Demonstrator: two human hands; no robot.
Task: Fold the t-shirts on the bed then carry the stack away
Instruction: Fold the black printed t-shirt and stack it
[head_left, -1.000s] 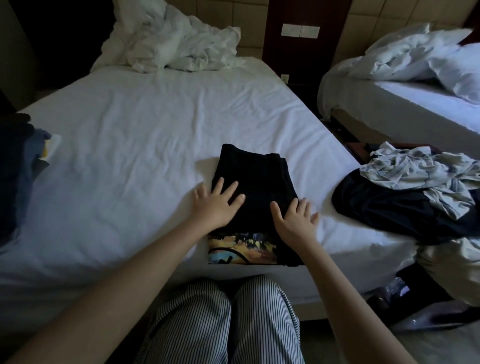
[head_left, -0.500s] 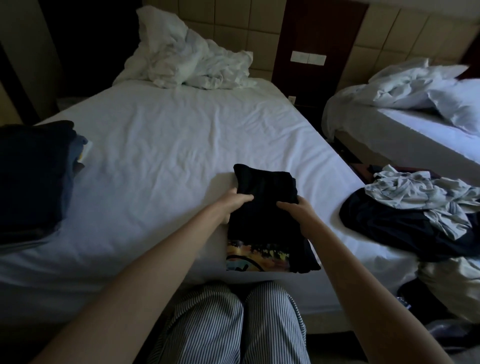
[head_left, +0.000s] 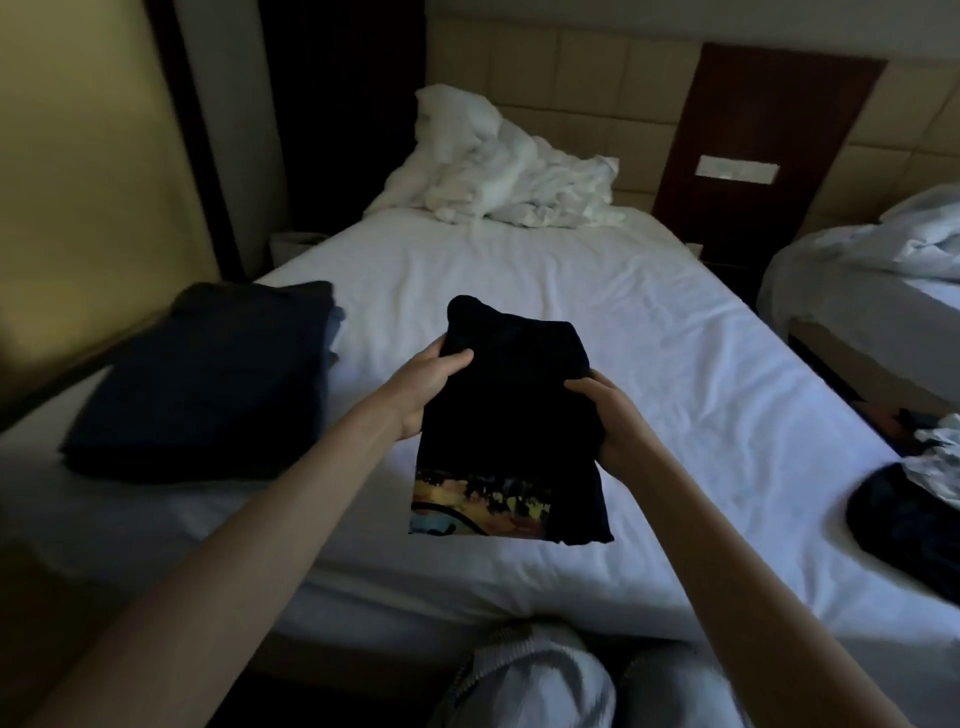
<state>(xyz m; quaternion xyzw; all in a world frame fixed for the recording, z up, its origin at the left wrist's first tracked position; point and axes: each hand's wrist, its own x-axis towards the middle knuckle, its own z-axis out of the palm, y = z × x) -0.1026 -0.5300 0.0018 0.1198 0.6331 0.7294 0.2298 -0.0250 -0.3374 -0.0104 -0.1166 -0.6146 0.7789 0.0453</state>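
Fingers of the left hand and right hand are clamped on the side edges of the folded black t-shirt, thumbs on top, holding it over the near part of the bed. To land it squarely on the dark stack at the left, I'd keep it level and gripped evenly so the folds don't slip open

T-shirt over bed centre; folded stack L on bed; crumpled bedding behind; clothes pile R edge.
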